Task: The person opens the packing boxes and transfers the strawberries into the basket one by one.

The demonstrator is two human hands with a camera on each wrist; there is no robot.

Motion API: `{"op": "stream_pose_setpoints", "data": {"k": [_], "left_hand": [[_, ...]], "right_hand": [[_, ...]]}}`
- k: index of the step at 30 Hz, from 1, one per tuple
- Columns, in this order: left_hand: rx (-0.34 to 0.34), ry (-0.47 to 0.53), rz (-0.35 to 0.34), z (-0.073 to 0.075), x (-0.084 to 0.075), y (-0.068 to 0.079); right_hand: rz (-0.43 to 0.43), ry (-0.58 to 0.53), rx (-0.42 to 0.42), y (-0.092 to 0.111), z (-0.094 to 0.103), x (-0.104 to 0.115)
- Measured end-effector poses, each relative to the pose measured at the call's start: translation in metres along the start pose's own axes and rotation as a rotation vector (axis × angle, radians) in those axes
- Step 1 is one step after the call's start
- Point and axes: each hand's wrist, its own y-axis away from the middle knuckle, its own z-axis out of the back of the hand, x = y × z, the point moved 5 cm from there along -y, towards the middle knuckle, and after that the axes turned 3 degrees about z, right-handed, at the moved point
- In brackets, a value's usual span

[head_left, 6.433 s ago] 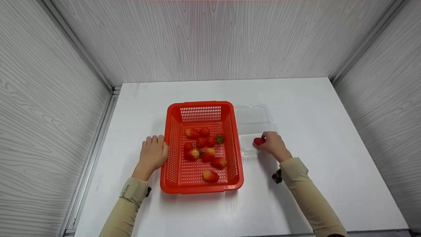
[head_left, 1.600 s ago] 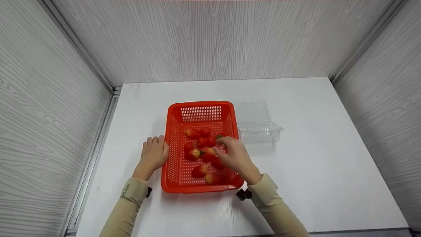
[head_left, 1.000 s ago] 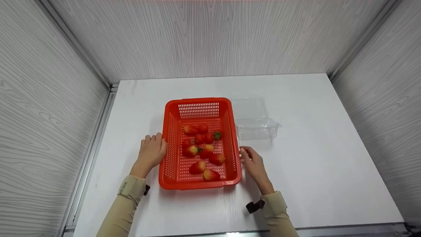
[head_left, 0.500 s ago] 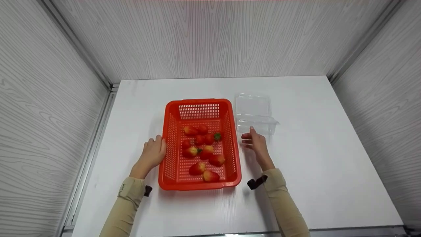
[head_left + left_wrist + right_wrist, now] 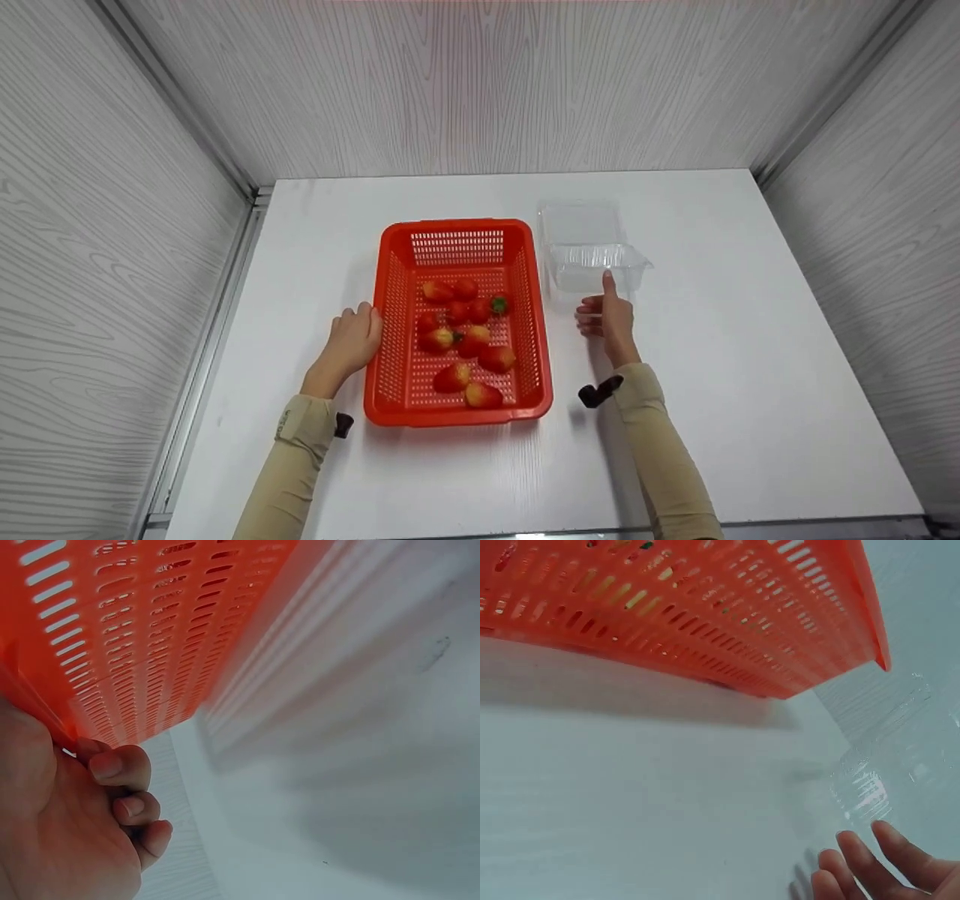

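A red perforated plastic basket lies lengthwise on the table, with several red-and-yellow toy-like strawberries on its floor. My left hand grips the basket's left rim; in the left wrist view its fingers curl beneath that rim. To the basket's right is a hinged clear plastic box, its lid laid back and nothing visible inside. My right hand is at the box's near side, thumb up and fingers extended, holding nothing. Whether the fingertips touch the box, I cannot tell.
The white table is enclosed by grey wood-grain panels at the back and both sides. Its front edge runs along the bottom of the head view.
The right hand earlier held a strawberry at the clear box; another strawberry now lies in the basket. From over the basket, that hand moved right; the box has shifted back. The left hand stays.
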Motion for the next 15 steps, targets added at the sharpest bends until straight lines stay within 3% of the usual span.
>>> {"op": "stream_pose_setpoints", "data": {"k": [11, 15], "left_hand": [[-0.011, -0.057, 0.002, 0.005, 0.000, -0.007], [-0.110, -0.200, -0.023, 0.017, -0.007, -0.006]], "right_hand": [[0.032, 0.053, 0.026, -0.005, 0.003, -0.006], [0.114, 0.132, -0.018, 0.002, 0.008, 0.002]]}}
